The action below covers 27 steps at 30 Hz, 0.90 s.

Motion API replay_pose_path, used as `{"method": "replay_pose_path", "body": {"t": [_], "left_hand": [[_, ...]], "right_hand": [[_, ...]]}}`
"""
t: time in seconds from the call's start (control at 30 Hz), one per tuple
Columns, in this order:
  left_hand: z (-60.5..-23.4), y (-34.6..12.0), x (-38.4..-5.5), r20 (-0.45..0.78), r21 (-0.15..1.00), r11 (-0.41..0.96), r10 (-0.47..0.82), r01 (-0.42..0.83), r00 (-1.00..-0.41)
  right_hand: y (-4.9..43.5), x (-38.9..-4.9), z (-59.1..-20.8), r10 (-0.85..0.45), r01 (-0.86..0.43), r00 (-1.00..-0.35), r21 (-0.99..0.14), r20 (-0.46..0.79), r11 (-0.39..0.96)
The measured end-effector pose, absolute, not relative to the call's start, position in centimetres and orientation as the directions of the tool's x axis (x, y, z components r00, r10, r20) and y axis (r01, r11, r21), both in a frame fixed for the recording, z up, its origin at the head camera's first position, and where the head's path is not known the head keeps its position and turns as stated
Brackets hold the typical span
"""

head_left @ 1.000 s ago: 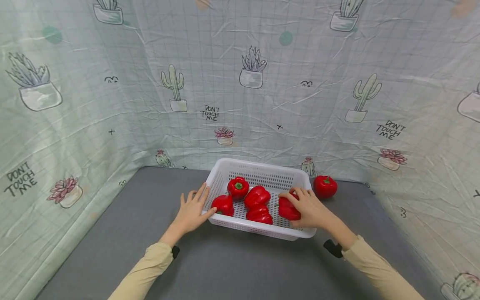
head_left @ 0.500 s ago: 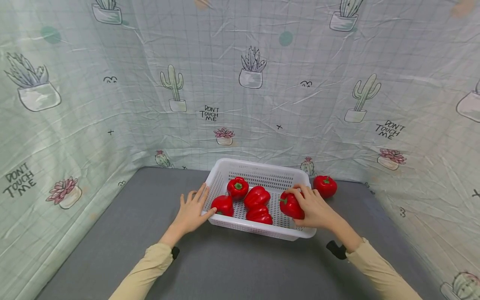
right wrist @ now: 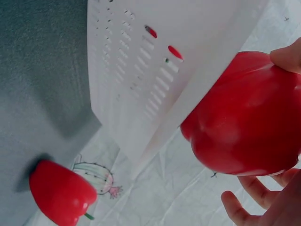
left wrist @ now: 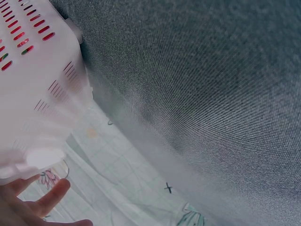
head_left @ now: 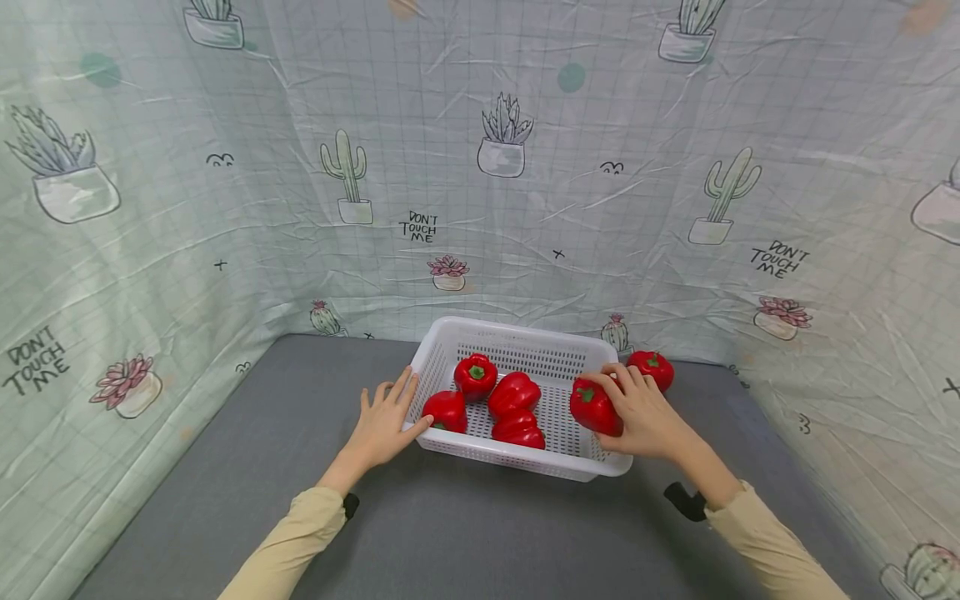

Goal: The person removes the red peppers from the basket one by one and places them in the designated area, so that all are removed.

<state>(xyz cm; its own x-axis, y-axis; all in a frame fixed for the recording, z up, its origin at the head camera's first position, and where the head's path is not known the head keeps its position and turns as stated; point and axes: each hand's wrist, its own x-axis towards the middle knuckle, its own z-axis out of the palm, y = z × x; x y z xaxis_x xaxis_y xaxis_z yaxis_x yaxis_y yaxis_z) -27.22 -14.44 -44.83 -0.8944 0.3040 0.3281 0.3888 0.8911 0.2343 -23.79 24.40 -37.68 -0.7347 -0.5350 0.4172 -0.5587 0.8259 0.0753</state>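
Note:
My right hand point(head_left: 647, 415) grips a red bell pepper point(head_left: 592, 407) over the right end of a white perforated basket point(head_left: 517, 335). In the right wrist view that bell pepper point(right wrist: 249, 117) shows above the basket's rim, thumb on one side and fingers on the other. My left hand point(head_left: 381, 423) rests on the basket's left rim, fingers spread and fairly straight. Inside the basket lie several more red bell peppers, among them an upright one point(head_left: 476, 377) at the back left. Another red bell pepper point(head_left: 652, 369) stands outside, behind my right hand, partly covered by it.
The basket stands on a dark grey tabletop point(head_left: 480, 533). Behind and to both sides hangs a pale cloth point(head_left: 570, 192) printed with cacti, close to the table's edges.
My right hand has raised the bell pepper from the basket's floor and carried it to the right, its stem now turned upward. The left hand has stayed on the rim.

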Motion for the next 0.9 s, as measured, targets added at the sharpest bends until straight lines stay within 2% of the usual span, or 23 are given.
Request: {"method": "replay_pose_path", "body": {"t": [0.13, 0.47, 0.9], "left_hand": [[-44.9, -14.4, -27.3, 0.327, 0.238, 0.891, 0.301, 0.387, -0.896], [-45.1, -14.4, -27.4, 0.324, 0.249, 0.889, 0.297, 0.384, -0.898], [-45.4, -14.5, -27.5, 0.340, 0.233, 0.890, 0.302, 0.391, -0.891]], "right_hand": [[24.9, -23.6, -37.5, -0.516, -0.545, -0.742, 0.063, 0.429, 0.836], [25.8, -23.3, -37.7, -0.511, -0.555, -0.702, 0.069, 0.496, 0.829], [26.9, -22.8, -37.6, -0.499, -0.557, -0.700, 0.047, 0.510, 0.829]]}}
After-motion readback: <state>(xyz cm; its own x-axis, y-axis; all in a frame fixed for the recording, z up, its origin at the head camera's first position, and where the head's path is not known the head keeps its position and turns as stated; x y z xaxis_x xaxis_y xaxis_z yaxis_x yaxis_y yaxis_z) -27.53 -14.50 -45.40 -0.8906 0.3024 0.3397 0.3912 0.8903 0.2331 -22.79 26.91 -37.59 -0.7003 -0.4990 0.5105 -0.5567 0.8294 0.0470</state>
